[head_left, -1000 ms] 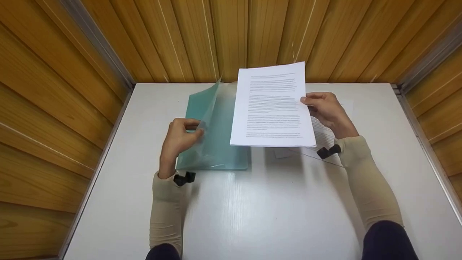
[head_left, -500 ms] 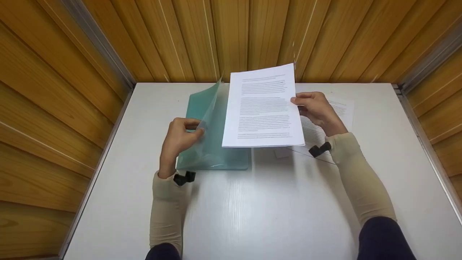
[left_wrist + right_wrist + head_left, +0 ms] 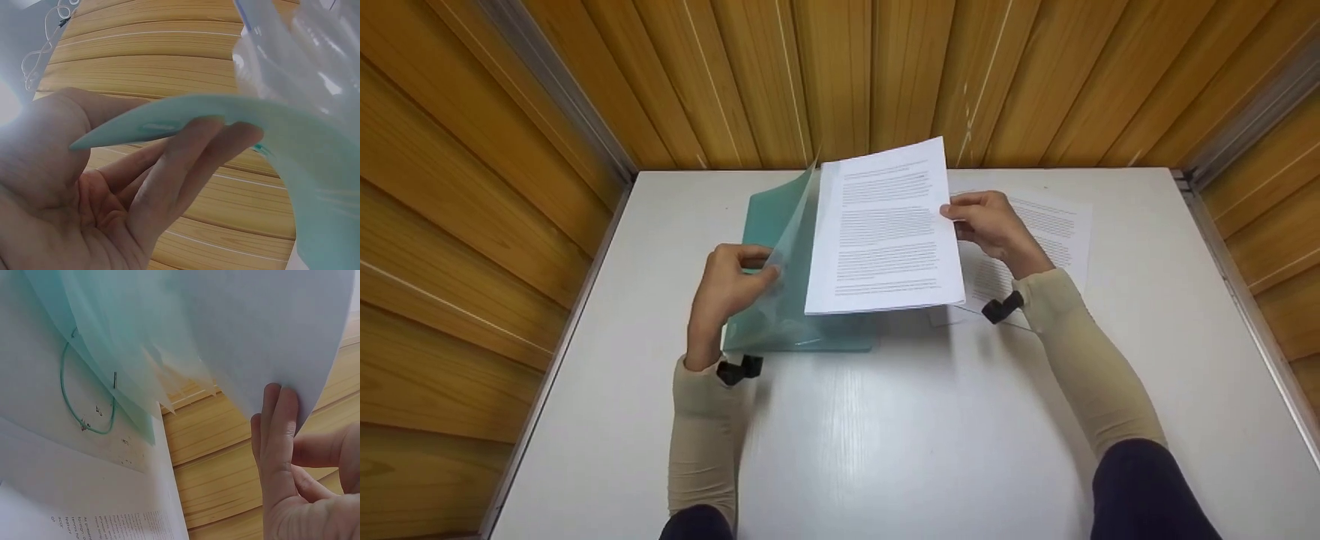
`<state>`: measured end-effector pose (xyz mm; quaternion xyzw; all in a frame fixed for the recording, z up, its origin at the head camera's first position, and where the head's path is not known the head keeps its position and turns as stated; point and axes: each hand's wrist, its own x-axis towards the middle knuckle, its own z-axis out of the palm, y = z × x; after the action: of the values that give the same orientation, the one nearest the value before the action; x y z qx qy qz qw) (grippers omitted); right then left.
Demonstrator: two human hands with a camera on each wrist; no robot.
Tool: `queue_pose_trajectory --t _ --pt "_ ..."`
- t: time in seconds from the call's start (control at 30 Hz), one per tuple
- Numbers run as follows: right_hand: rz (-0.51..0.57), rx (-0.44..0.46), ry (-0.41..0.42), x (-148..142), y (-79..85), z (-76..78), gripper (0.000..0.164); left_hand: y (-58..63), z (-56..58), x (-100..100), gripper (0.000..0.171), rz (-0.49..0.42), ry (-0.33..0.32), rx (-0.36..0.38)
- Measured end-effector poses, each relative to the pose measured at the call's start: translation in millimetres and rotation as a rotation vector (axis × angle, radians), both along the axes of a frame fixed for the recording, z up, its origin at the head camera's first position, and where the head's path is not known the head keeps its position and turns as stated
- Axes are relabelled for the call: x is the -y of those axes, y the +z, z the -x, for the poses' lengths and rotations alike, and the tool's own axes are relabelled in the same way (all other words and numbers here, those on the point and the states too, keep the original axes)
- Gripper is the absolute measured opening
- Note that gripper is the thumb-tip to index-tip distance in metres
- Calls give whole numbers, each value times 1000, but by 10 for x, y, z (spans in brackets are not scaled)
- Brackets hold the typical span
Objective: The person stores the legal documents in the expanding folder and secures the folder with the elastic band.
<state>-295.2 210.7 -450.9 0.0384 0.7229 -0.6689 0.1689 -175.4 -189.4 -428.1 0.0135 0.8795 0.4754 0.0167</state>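
Observation:
A stack of printed paper (image 3: 885, 240) is held up by its right edge in my right hand (image 3: 990, 225), thumb in front and fingers behind. The stack overlaps an opened green plastic folder (image 3: 840, 337) on the table. My left hand (image 3: 727, 289) pinches a raised green folder leaf (image 3: 191, 109) between thumb and fingers. Clear sleeves (image 3: 315, 62) hang beside it in the left wrist view. From the right wrist, the back of the stack (image 3: 270, 320) shows close to the translucent sleeves (image 3: 135, 332); whether they touch cannot be told.
Loose printed sheets (image 3: 1046, 225) lie on the white table (image 3: 840, 435) under my right forearm. A green cord loop (image 3: 63, 382) hangs near the folder in the right wrist view. Wooden panel walls (image 3: 840, 82) stand behind and at both sides.
My right hand has moved left with the paper stack, which now overlaps more of the green folder and tilts slightly. The loose sheets at right show more. My left hand stays in place.

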Motion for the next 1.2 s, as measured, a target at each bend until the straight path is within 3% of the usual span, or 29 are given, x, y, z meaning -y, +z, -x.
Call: queue_pose_trajectory --t 0.37,0.7,1.2 --pt "3 7 7 179 -8 18 44 -34 -30 20 33 11 0 -47" --pt "9 -7 5 347 87 45 39 -8 -16 -11 34 30 28 -1" --pt "0 -19 30 689 143 46 33 0 -45 -43 32 22 -9 -59"
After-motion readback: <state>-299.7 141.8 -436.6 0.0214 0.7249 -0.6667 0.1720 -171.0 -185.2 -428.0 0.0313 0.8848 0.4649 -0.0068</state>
